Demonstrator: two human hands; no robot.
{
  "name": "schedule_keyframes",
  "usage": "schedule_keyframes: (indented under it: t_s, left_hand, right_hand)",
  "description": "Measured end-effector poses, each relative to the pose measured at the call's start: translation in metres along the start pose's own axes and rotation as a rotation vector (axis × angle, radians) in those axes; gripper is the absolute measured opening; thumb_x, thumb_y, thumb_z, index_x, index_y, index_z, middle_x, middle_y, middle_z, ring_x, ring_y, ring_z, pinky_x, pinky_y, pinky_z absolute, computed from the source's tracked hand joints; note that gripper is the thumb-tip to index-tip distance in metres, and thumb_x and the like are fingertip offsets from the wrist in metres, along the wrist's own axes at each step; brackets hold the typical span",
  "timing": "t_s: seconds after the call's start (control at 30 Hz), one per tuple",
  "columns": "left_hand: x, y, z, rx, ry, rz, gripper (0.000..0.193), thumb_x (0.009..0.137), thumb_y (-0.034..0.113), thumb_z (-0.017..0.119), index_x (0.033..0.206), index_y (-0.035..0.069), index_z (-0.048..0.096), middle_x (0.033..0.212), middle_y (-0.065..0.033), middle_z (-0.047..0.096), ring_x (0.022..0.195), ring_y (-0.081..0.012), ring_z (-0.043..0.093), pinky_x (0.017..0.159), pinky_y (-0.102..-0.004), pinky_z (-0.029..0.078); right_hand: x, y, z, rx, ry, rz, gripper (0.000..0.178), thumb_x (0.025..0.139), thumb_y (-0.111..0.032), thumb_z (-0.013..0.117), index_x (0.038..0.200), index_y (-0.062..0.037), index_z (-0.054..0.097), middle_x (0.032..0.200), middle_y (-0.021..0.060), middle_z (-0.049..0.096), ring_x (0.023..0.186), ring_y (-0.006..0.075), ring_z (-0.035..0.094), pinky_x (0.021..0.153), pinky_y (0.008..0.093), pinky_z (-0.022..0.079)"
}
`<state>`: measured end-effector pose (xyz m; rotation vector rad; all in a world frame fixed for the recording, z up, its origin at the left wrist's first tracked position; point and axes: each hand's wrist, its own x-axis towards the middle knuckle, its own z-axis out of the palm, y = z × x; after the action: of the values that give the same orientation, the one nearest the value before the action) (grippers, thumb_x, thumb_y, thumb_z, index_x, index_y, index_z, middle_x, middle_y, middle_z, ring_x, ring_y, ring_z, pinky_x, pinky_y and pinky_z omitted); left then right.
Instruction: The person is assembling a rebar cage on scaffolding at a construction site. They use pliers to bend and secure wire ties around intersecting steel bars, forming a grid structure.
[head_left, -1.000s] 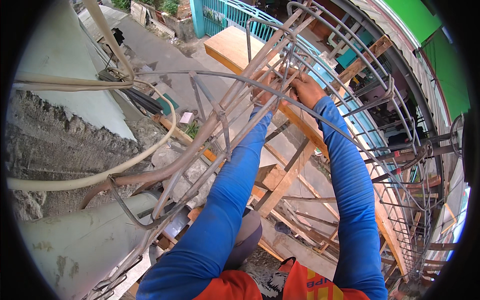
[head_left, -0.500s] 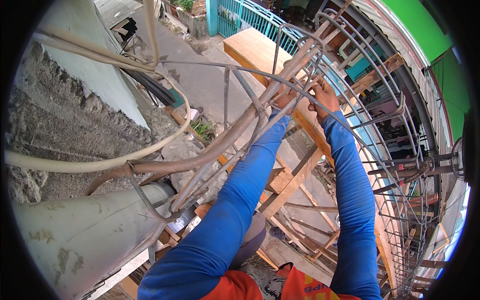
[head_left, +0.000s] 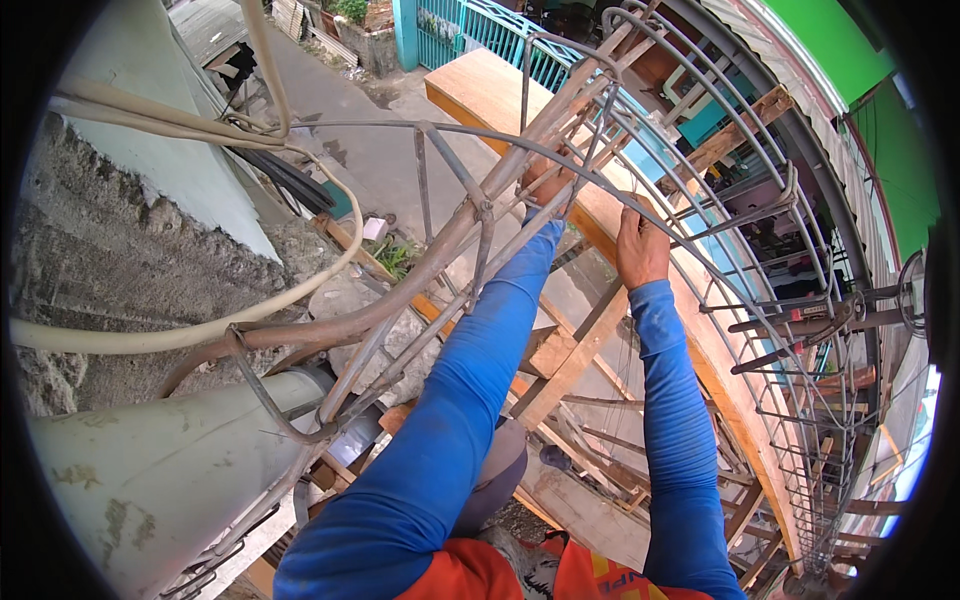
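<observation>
The bars (head_left: 545,124) you are working at run aslant from the lower left to the top middle, with a stirrup (head_left: 526,85) near their upper end and a thin curved bar (head_left: 480,131) crossing them. Your left hand (head_left: 546,182) is in behind the bars close to that crossing; they partly hide its fingers, so I cannot tell whether it grips one or only rests there. Your right hand (head_left: 641,245) is just beside the curved bar, fingers bent, and whether it pinches anything thin cannot be made out. To work this joint well, I would brace the bars with the left hand so the crossing does not shift while the right one works, keep fingertips out of the narrow gaps, and see that the stirrup sits square before drawing anything tight. The curved bar could snag your right sleeve (head_left: 682,420), so lift the wrist clear of it first. Beneath your hands lie a board (head_left: 475,85) and timber (head_left: 585,345); keep your weight balanced over your own footing. Further right, the cage (head_left: 793,190) bends downward; to the left are a cream hose (head_left: 130,338), a pipe (head_left: 160,460) and a rough wall (head_left: 90,240).
</observation>
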<state>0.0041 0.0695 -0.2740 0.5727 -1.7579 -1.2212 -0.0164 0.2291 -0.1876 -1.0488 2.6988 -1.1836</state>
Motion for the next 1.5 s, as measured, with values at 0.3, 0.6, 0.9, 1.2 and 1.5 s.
schedule_keyframes:
  t_s: [0.3, 0.6, 0.9, 1.2, 1.5]
  left_hand:
    - [-0.007, 0.013, -0.014, -0.063, -0.052, -0.036, 0.044, 0.094, 0.036, 0.061, 0.121, 0.001, 0.062, 0.113, -0.0212, 0.065, 0.106, -0.0370, 0.062, 0.093, -0.0464, 0.049]
    - [-0.003, -0.019, 0.003, 0.094, -0.002, 0.000, 0.049, 0.094, 0.039, 0.059, 0.125, 0.001, 0.061, 0.122, -0.0240, 0.062, 0.116, -0.0415, 0.057, 0.102, -0.0494, 0.043]
    - [-0.008, -0.005, 0.009, 0.013, 0.059, 0.008, 0.047, 0.094, 0.041, 0.059, 0.121, 0.003, 0.063, 0.113, -0.0229, 0.067, 0.109, -0.0401, 0.062, 0.098, -0.0502, 0.046]
    - [-0.007, -0.011, 0.014, 0.008, 0.095, 0.034, 0.029, 0.090, 0.029, 0.064, 0.100, 0.002, 0.069, 0.104, -0.0200, 0.067, 0.099, -0.0357, 0.064, 0.086, -0.0464, 0.050]
    - [-0.003, -0.009, 0.003, -0.051, 0.017, 0.000, 0.042, 0.095, 0.039, 0.060, 0.101, 0.000, 0.072, 0.110, -0.0216, 0.067, 0.101, -0.0358, 0.064, 0.091, -0.0448, 0.052]
  right_hand:
    - [0.002, -0.025, 0.010, -0.008, 0.063, 0.034, 0.031, 0.103, -0.028, 0.048, 0.108, 0.0003, 0.060, 0.090, 0.0248, 0.064, 0.082, 0.0355, 0.064, 0.077, 0.0410, 0.049]
    - [0.042, -0.021, 0.012, -0.183, 0.101, -0.185, 0.030, 0.093, -0.010, 0.052, 0.120, -0.0056, 0.067, 0.095, 0.0223, 0.061, 0.090, 0.0365, 0.061, 0.083, 0.0431, 0.049]
    - [0.033, -0.021, 0.006, -0.300, 0.238, -0.188, 0.028, 0.088, -0.006, 0.058, 0.112, -0.0052, 0.071, 0.094, 0.0205, 0.059, 0.087, 0.0367, 0.060, 0.080, 0.0440, 0.050]
    - [0.055, -0.012, 0.024, -0.357, 0.323, -0.267, 0.017, 0.085, -0.006, 0.060, 0.099, -0.0007, 0.069, 0.096, 0.0215, 0.059, 0.086, 0.0402, 0.060, 0.077, 0.0460, 0.051]
    - [0.068, -0.015, 0.039, -0.308, 0.118, -0.285, 0.026, 0.085, -0.004, 0.056, 0.105, -0.0104, 0.072, 0.114, 0.0142, 0.060, 0.105, 0.0354, 0.059, 0.091, 0.0445, 0.049]
